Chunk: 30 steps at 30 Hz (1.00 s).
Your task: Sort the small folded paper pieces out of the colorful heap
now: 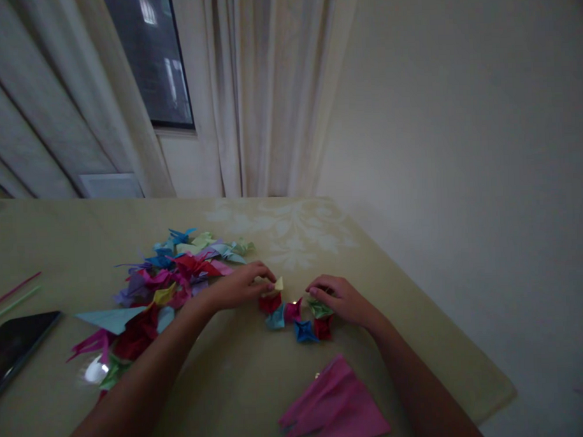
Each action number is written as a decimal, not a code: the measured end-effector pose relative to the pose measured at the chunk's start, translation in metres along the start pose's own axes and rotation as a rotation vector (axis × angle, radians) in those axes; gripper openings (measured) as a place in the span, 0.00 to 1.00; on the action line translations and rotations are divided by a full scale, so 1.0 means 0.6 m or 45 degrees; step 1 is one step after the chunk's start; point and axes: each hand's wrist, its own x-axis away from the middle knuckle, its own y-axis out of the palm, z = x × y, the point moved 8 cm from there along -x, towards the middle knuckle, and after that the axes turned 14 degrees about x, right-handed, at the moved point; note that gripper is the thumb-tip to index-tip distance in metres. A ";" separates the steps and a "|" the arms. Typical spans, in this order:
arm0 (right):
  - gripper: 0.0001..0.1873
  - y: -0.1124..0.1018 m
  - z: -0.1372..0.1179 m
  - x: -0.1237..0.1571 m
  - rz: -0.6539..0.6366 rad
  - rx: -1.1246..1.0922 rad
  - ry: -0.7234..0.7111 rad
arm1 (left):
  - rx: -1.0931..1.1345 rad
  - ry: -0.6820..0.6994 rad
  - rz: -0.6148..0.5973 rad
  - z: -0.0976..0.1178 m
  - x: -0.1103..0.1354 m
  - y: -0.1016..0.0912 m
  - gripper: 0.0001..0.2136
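Observation:
Small folded-paper origami pieces sit in a curved row before me: a red piece (270,303), a light blue piece (275,318), a magenta piece (293,311), a blue piece (305,332) and a dark red piece (323,328). A pale yellow origami piece (279,284) is pinched at the fingertips of my left hand (248,285), just above the red one. Curled over a green origami piece (318,308) at the row's right end, my right hand (341,299) has its fingers closed at it; they partly cover it.
A heap of colourful folded-paper figures (178,267) lies at the left, partly behind my left forearm. A pink paper fan shape (336,408) lies nearer me. At far left are a dark phone (21,346) and two thin sticks (14,292). The table edge (428,290) slants along the right.

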 end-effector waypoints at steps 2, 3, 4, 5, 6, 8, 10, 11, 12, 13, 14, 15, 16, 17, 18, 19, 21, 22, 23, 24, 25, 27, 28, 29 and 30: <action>0.18 0.000 0.000 0.000 0.008 0.011 0.005 | 0.071 -0.034 -0.067 0.010 0.006 0.003 0.16; 0.18 0.000 0.000 0.000 0.009 0.017 0.006 | 0.116 -0.074 -0.111 0.013 0.009 0.008 0.16; 0.18 0.000 0.000 0.000 0.009 0.023 0.004 | 0.179 -0.120 -0.172 0.016 0.012 0.015 0.16; 0.17 0.001 0.000 0.000 0.008 0.028 0.002 | 0.249 -0.157 -0.240 0.020 0.014 0.024 0.17; 0.17 0.001 0.001 0.000 0.007 0.031 -0.002 | 0.306 -0.178 -0.305 0.026 0.015 0.031 0.18; 0.17 0.002 0.001 0.000 0.009 0.038 -0.012 | 0.246 -0.200 -0.342 0.031 0.015 0.032 0.18; 0.17 0.003 0.002 0.000 0.012 0.042 -0.018 | -0.089 -0.273 -0.178 0.015 0.015 0.004 0.15; 0.17 0.003 0.003 0.000 0.014 0.043 -0.020 | -0.285 -0.334 -0.058 0.002 0.019 -0.018 0.14; 0.17 0.003 0.003 0.000 0.018 0.041 -0.022 | -0.459 -0.403 0.057 -0.011 0.026 -0.040 0.14; 0.17 0.003 0.003 0.000 0.020 0.038 -0.024 | -0.586 -0.470 0.146 -0.025 0.035 -0.059 0.15; 0.17 0.003 0.003 0.000 0.021 0.034 -0.025 | -0.660 -0.525 0.197 -0.039 0.044 -0.074 0.15; 0.17 0.003 0.003 0.000 0.022 0.033 -0.023 | -0.696 -0.561 0.216 -0.052 0.052 -0.083 0.16; 0.17 0.004 0.003 -0.001 0.020 0.035 -0.020 | -0.727 -0.582 0.223 -0.062 0.057 -0.090 0.17; 0.17 0.004 0.003 -0.001 0.016 0.039 -0.018 | -0.751 -0.589 0.222 -0.070 0.060 -0.095 0.16; 0.17 0.005 0.003 -0.001 0.013 0.041 -0.017 | -0.766 -0.581 0.214 -0.074 0.061 -0.097 0.15; 0.17 0.005 0.002 -0.001 0.011 0.043 -0.019 | -0.773 -0.562 0.201 -0.076 0.059 -0.096 0.14; 0.17 0.006 0.002 -0.002 0.012 0.039 -0.027 | -0.765 -0.507 0.159 -0.073 0.050 -0.090 0.10; 0.17 0.006 0.002 -0.002 0.014 0.033 -0.028 | -0.753 -0.480 0.135 -0.070 0.045 -0.084 0.09; 0.17 0.007 0.003 -0.002 0.015 0.028 -0.025 | -0.738 -0.456 0.114 -0.067 0.040 -0.079 0.08; 0.17 0.007 0.003 -0.002 0.014 0.025 -0.022 | -0.726 -0.437 0.101 -0.063 0.036 -0.073 0.07; 0.17 0.008 0.004 -0.002 0.014 0.025 -0.021 | -0.721 -0.425 0.097 -0.060 0.034 -0.069 0.07; 0.16 0.008 0.004 -0.002 0.016 0.028 -0.026 | -0.734 -0.416 0.112 -0.055 0.030 -0.064 0.07; 0.16 0.007 0.003 -0.002 0.019 0.029 -0.033 | -0.748 -0.414 0.121 -0.053 0.030 -0.062 0.07; 0.16 0.007 0.002 -0.002 0.022 0.030 -0.037 | -0.764 -0.411 0.130 -0.052 0.030 -0.060 0.07; 0.16 0.007 0.002 -0.002 0.024 0.031 -0.038 | -0.780 -0.405 0.136 -0.050 0.030 -0.058 0.07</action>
